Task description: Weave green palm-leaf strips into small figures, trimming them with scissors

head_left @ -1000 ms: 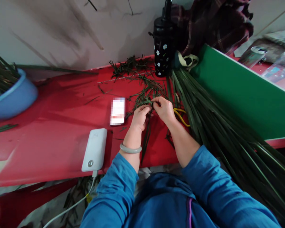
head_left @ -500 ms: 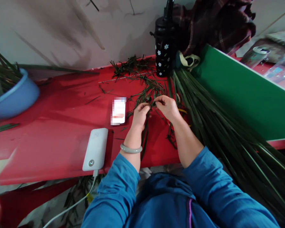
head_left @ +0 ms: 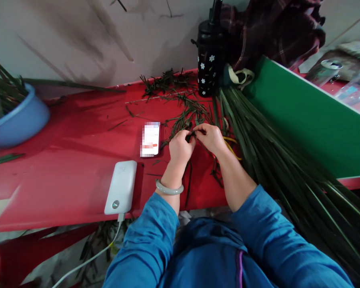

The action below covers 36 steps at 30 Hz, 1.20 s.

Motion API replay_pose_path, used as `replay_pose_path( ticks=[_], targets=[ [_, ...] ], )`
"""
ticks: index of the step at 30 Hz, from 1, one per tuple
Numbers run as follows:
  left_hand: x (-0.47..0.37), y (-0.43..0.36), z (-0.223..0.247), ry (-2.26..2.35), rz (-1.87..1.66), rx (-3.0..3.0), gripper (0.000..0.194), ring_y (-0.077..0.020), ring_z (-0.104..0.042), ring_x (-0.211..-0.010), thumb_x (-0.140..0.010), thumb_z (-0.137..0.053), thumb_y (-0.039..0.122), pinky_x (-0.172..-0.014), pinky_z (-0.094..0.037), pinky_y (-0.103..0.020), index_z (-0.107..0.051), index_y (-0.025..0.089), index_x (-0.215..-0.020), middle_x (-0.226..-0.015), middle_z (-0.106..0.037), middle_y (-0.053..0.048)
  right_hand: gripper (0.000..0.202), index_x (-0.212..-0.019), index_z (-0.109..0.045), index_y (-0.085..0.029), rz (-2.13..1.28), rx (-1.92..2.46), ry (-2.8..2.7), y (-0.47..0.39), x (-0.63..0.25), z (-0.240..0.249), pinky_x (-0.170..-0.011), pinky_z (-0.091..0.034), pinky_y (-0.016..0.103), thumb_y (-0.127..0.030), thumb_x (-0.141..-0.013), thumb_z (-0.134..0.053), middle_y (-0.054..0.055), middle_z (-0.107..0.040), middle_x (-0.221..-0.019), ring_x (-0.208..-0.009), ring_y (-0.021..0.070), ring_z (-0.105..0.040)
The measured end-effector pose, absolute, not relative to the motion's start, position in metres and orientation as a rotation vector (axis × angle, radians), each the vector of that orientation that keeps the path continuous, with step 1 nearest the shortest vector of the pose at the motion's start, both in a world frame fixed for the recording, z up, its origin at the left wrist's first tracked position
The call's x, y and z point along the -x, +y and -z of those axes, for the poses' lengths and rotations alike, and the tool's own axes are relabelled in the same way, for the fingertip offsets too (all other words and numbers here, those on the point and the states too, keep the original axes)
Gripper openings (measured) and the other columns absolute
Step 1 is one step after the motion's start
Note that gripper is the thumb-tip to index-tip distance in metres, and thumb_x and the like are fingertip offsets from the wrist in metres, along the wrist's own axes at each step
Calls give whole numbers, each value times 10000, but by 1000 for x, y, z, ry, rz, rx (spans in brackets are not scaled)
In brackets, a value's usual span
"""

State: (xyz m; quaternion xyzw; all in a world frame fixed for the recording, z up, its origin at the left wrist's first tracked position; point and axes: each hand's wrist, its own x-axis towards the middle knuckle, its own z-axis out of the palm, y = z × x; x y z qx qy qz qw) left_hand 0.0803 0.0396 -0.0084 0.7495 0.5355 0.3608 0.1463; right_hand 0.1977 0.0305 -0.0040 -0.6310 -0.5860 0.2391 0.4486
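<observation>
My left hand (head_left: 181,145), with a pale bangle at the wrist, pinches a dark green leaf strip (head_left: 189,182) that hangs down toward the table's front edge. Fingertips of my right hand (head_left: 209,138) close on the same leaf piece, right beside the left fingertips. The small worked part between them is mostly hidden by the fingers. Just behind both hands lies a heap of leaf scraps (head_left: 187,114). A long bundle of green leaves (head_left: 258,140) runs from the back to the lower right, beside my right forearm.
On the red table (head_left: 78,144) are a lit phone (head_left: 150,139), a white power bank (head_left: 120,188) with a cable, and a black flowered tumbler (head_left: 208,60). A blue basin (head_left: 18,120) with leaves is at left. A green board (head_left: 306,124) stands at right, a can (head_left: 324,72) behind it.
My left hand has shifted slightly right and turned, its fingers more curled over the leaf piece. My right hand has lowered slightly. The hanging strip has swung right.
</observation>
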Motion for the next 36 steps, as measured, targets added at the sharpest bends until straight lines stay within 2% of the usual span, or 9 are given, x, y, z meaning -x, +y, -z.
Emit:
replay_pose_path(
  ticks=[9,15,18,21,26,30,36],
  targets=[
    [-82,38,2,1616,-962,-2050,191,-187,-638,-754,-684,-538,203,-708,-466,-282,-657,134,-817,-797,-694,-87,184,-748,-649,-175,-554,1599,-1399,31,-194,8,-667,-450,262,-137,-656,-494,14,-655,-724,-627,119,-567],
    [-84,38,7,1516,-1088,-1937,171,-149,-633,-740,-674,-542,191,-714,-468,-246,-648,143,-799,-788,-694,-57,152,-733,-597,-152,-1007,1438,-966,34,-191,8,-481,-424,221,-152,-635,-482,-35,-545,-537,-451,82,-485],
    [-83,39,10,1471,-1078,-1904,170,-141,-630,-736,-676,-539,193,-704,-467,-234,-642,142,-802,-790,-691,-51,140,-723,-586,-150,-1062,1415,-912,35,-192,9,-461,-419,215,-153,-633,-479,-47,-523,-515,-421,73,-464],
    [-81,40,11,1472,-1008,-1969,169,-147,-628,-733,-692,-538,217,-693,-462,-238,-643,145,-804,-789,-690,-55,155,-732,-609,-157,-905,1471,-1090,34,-195,10,-515,-442,231,-156,-643,-483,-36,-551,-531,-464,90,-504],
    [-80,39,8,1571,-843,-2151,179,-187,-631,-752,-727,-518,259,-673,-454,-270,-649,144,-766,-794,-688,-83,179,-744,-651,-172,-569,1656,-1423,31,-193,7,-719,-462,272,-139,-666,-493,19,-664,-743,-692,136,-598],
    [-82,38,6,1617,-787,-2128,182,-192,-634,-726,-733,-509,246,-666,-453,-276,-651,135,-762,-761,-688,-87,205,-792,-661,-174,-507,1717,-1474,29,-189,4,-735,-462,265,-144,-690,-486,24,-677,-785,-725,141,-610],
    [-84,37,5,1611,-912,-2011,175,-171,-633,-722,-701,-531,233,-700,-462,-265,-656,136,-775,-773,-692,-75,203,-790,-655,-173,-525,1682,-1390,30,-190,7,-729,-466,272,-152,-690,-480,28,-675,-790,-722,145,-612]
  ],
)
